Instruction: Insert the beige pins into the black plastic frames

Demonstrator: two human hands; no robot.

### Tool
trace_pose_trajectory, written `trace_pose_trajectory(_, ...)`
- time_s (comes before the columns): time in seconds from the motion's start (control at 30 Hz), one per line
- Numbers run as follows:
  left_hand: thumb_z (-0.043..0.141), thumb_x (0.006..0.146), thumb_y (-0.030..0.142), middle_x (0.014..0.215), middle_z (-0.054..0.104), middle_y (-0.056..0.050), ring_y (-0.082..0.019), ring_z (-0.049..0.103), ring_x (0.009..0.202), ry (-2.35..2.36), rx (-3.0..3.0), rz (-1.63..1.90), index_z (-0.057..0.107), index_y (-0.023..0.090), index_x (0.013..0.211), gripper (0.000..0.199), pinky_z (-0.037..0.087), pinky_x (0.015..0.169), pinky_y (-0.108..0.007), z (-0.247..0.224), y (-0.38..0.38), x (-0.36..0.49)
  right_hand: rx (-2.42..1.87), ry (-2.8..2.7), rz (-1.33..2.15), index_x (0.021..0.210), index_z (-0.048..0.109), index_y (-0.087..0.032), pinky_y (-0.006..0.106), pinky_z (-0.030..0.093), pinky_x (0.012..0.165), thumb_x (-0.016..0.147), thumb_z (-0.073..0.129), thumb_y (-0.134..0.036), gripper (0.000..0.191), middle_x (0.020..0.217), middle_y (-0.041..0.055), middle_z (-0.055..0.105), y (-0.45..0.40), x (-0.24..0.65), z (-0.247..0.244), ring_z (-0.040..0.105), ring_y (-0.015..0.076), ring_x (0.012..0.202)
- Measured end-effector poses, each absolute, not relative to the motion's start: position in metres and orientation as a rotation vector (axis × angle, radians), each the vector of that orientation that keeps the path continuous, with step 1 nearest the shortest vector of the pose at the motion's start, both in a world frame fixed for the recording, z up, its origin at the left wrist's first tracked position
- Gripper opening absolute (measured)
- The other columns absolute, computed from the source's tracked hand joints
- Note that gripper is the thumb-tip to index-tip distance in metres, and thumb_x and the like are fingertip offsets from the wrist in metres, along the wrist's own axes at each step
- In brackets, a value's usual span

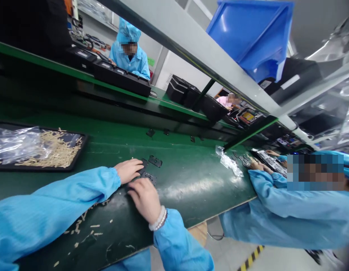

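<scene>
- Plates, black and thin, lie right of the tray; probably light, stiff, best held by edges.
- My left hand touches them, fingers extended; my right hand curls; I can't tell either's grip.

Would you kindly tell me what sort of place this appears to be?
Probably a factory assembly workshop: small black parts lie on a long green workbench, with a blue-clad co-worker alongside and black-and-yellow floor tape below.

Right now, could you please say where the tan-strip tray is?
In the head view, the tray is at far left on the green table, beyond the left sleeve.
</scene>
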State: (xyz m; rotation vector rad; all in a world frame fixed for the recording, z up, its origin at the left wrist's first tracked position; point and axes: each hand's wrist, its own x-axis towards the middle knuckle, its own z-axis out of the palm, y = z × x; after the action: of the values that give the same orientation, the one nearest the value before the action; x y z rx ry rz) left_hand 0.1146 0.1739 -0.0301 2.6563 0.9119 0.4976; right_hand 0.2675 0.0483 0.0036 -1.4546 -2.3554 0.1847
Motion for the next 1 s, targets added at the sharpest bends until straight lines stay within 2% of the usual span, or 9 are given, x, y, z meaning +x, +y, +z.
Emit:
trace_pose_trajectory(0.13,0.065,0.096,0.038,0.133,0.063,-0.010,-0.025,0.065,0.112,0.858,2.668,0.336,0.062,0.021,0.127,0.035,0.056,0.093,-0.049,-0.035,0.188,0.134,-1.619,-2.247,0.155,0.119,0.072,-0.018,0.045,0.053,0.101,0.096,0.066,-0.024,0.024,0.125,0.0159,0.071,0.063,0.314,-0.004,0.063,0.0305,0.119)
trace_pose_trajectory(0.2,0.065,0.096,0.038,0.131,0.064,-0.010,-0.025,0.066,0.109,0.871,2.644,0.261,0.063,0.021,0.126,0.035,0.057,0.092,-0.048,-0.032,0.194,0.132,-1.645,-2.234,0.175,0.117,0.073,-0.019,0.041,0.054,0.099,0.099,0.059,-0.022,0.023,0.120,0.0142,0.074,0.065,0.328,-0.011,0.067,0.0281,0.114)
trace_pose_trajectory(0.37,0.065,0.095,0.038,0.130,0.064,-0.010,-0.025,0.066,0.109,1.038,2.527,0.246,0.062,0.020,0.127,0.037,0.057,0.091,-0.048,-0.006,0.206,0.110,-1.730,-2.125,0.174,0.123,0.071,-0.022,0.034,0.057,0.090,0.106,0.039,-0.022,0.036,0.106,0.0101,0.077,0.076,0.360,-0.012,0.072,0.0225,0.098)
trace_pose_trajectory(0.5,0.065,0.096,0.039,0.127,0.065,-0.009,-0.024,0.068,0.104,1.226,2.362,0.294,0.061,0.019,0.129,0.039,0.059,0.086,-0.045,0.006,0.204,0.098,-1.757,-2.123,0.173,0.103,0.078,-0.022,0.040,0.056,0.093,0.101,0.053,-0.025,0.026,0.096,0.0101,0.076,0.109,0.386,-0.005,0.070,0.0260,0.098)
trace_pose_trajectory(0.63,0.065,0.095,0.039,0.124,0.067,-0.008,-0.024,0.068,0.102,1.275,2.266,0.253,0.064,0.020,0.123,0.034,0.059,0.085,-0.043,-0.006,0.189,0.105,-1.765,-2.148,0.157,0.116,0.076,-0.022,0.044,0.052,0.102,0.094,0.067,-0.029,0.024,0.120,0.0132,0.071,0.141,0.386,-0.002,0.064,0.0291,0.115)
trace_pose_trajectory(0.77,0.065,0.096,0.039,0.129,0.065,-0.010,-0.024,0.067,0.107,1.314,2.279,0.314,0.062,0.020,0.127,0.037,0.058,0.090,-0.047,-0.006,0.176,0.099,-1.764,-2.201,0.167,0.106,0.079,-0.021,0.040,0.054,0.097,0.091,0.072,-0.028,0.018,0.116,0.0130,0.074,0.154,0.372,-0.004,0.066,0.0286,0.110)
trace_pose_trajectory(0.87,0.058,0.098,0.043,0.128,0.067,-0.010,-0.023,0.069,0.102,1.376,2.296,0.375,0.061,0.020,0.131,0.040,0.057,0.091,-0.046,0.005,0.164,0.064,-1.772,-2.173,0.145,0.103,0.079,-0.022,0.037,0.053,0.094,0.096,0.063,-0.027,0.017,0.108,0.0120,0.076,0.154,0.369,-0.004,0.068,0.0272,0.105)
trace_pose_trajectory(0.93,0.045,0.101,0.048,0.120,0.074,-0.005,-0.021,0.071,0.102,1.389,2.310,0.380,0.069,0.026,0.122,0.039,0.056,0.095,-0.039,0.010,0.150,0.032,-1.788,-2.108,0.128,0.108,0.076,-0.022,0.036,0.053,0.091,0.101,0.054,-0.027,0.024,0.105,0.0120,0.077,0.153,0.372,-0.005,0.069,0.0264,0.102)
trace_pose_trajectory(1.0,0.036,0.100,0.055,0.115,0.077,-0.004,-0.023,0.072,0.104,1.396,2.322,0.381,0.072,0.026,0.118,0.049,0.055,0.096,-0.036,0.009,0.131,0.002,-1.803,-2.030,0.124,0.115,0.073,-0.021,0.035,0.053,0.087,0.104,0.044,-0.025,0.031,0.106,0.0117,0.077,0.155,0.375,-0.008,0.070,0.0257,0.099)
